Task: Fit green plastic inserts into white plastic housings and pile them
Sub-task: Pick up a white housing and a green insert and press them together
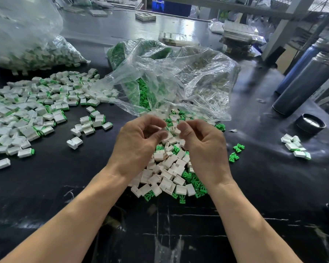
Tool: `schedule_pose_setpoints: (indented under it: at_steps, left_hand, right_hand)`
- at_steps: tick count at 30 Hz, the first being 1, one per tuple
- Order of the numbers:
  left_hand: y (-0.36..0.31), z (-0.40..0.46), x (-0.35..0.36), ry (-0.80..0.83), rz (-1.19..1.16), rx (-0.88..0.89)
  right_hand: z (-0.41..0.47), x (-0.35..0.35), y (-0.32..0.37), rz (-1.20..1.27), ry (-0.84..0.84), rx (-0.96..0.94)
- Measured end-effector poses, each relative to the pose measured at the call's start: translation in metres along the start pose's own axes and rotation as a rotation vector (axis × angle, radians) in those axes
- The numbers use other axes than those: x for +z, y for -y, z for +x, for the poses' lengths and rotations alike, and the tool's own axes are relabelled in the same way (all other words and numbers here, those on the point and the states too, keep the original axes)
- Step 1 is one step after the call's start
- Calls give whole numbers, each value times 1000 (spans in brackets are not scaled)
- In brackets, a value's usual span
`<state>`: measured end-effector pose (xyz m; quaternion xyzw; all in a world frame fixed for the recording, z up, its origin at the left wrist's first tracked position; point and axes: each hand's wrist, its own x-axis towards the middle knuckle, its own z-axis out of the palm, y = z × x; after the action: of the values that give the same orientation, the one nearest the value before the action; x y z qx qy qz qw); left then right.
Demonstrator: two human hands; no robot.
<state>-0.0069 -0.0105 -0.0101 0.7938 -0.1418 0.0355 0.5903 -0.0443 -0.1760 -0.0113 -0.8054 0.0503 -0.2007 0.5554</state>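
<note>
White housing point(177, 130) pinched in right hand point(201, 147) fingertips, above loose heap of white housings point(167, 173) and green inserts point(195, 182) on black desk point(65, 168). Left hand point(139, 141) curled beside it; held part, if any, too blurred to tell. Finished pieces point(27, 111) spread far left. Clear bags point(171, 78) behind heap. 2 dark flasks point(308, 80) at right.

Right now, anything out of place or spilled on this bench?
Mostly normal working mess. Two green inserts lie apart from the loose-parts heap under the hands, and a small cluster of assembled pieces sits alone at right, far from the main finished pile at left.
</note>
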Motion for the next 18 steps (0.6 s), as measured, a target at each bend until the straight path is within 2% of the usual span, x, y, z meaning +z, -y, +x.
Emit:
schedule_pose_setpoints:
  at_steps: [8,15,18]
  left_hand:
    - [32,25,-52,-189,628,-130]
    - [33,25,-57,-260,735,-166]
    - [29,24,-56,-237,752,-154]
  right_hand:
    - [9,-18,-6,-100,-47,65]
    - [12,-30,-8,-213,-19,99]
    - [14,-34,-6,-284,44,103]
